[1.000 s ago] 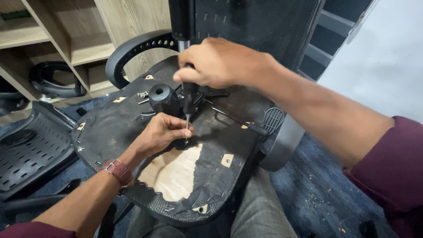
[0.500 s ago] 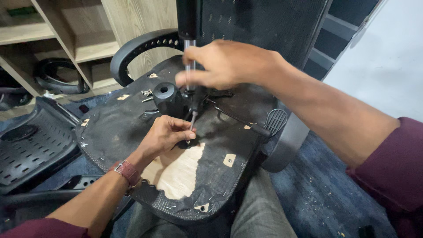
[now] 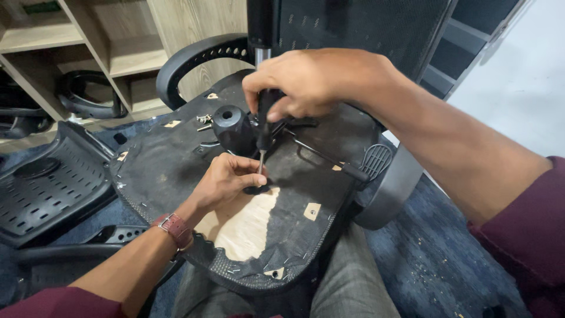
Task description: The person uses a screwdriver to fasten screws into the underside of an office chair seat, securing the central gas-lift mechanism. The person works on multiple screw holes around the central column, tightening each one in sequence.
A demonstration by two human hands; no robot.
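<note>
Our right hand [image 3: 315, 79] has crept slightly left on the black-handled screwdriver [image 3: 263, 126], now nearer upright; our left hand's fingers [image 3: 250, 176] have curled tighter about its tip.

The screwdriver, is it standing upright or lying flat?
Upright. The right hand holds the screwdriver by its handle, tip down on the seat base beside the left hand.

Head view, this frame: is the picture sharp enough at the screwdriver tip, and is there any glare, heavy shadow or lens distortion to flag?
Head view: the screwdriver and both hands are sharp, no motion blur; light is soft and even, with faint shadow under the left hand; the pale wall at upper right is bright, nearly washed out; the right hand and forearm look enlarged by wide-angle stretch; the black chair seat underside keeps its texture.
</note>
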